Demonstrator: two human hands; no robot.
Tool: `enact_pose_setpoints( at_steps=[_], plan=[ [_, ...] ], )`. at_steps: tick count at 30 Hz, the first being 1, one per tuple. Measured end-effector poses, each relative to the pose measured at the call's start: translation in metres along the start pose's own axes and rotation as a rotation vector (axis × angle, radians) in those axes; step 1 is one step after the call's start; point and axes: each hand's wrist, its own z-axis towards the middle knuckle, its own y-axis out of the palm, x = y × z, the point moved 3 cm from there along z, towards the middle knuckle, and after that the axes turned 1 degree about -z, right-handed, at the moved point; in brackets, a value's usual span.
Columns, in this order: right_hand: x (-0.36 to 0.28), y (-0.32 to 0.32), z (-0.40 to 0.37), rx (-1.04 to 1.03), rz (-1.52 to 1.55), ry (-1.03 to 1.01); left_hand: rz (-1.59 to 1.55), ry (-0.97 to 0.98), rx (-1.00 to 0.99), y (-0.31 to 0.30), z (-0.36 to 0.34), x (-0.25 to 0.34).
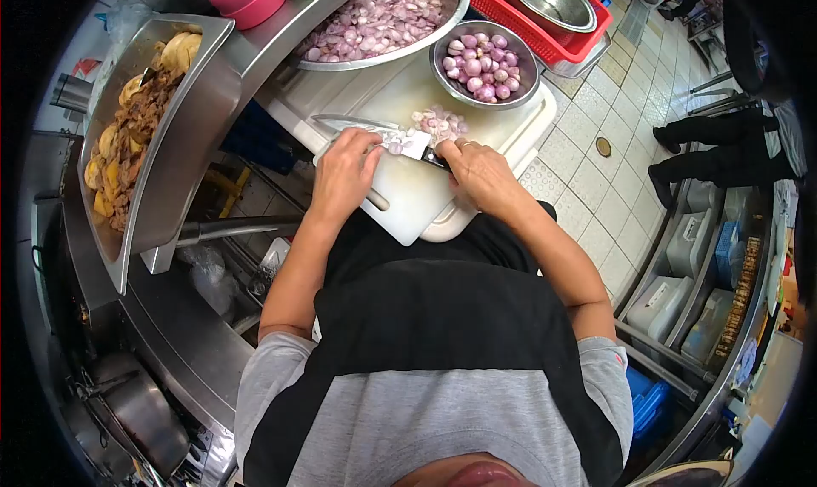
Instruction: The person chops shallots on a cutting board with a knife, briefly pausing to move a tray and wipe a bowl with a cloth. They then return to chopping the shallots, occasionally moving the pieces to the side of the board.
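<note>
- Head view: my right fingers (450, 153), centre of the frame, are wrapped around the black handle of the knife (415, 144), its blade pointing left.
- My left fingers (361, 139) are bent beside the blade, next to a small shallot piece (395, 148); I can't tell whether they pinch it.
- Below the blade lies my white cutting board (413, 202).
- Chopped shallots (438, 124) sit just above the knife handle.
- Whole peeled shallots (485, 68) fill a metal bowl (524, 87), upper centre.
</note>
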Motion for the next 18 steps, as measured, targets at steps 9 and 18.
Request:
enact_pose_setpoints(
  at_steps=[9,18],
  plan=[
    [-0.003,-0.025,-0.029,0.033,0.023,0.145,0.282,0.402,-0.329,0.056,-0.011,0.023],
    [0.010,-0.073,-0.077,0.014,-0.137,0.210,0.304,0.402,-0.306,0.060,0.018,0.014]
  ],
)
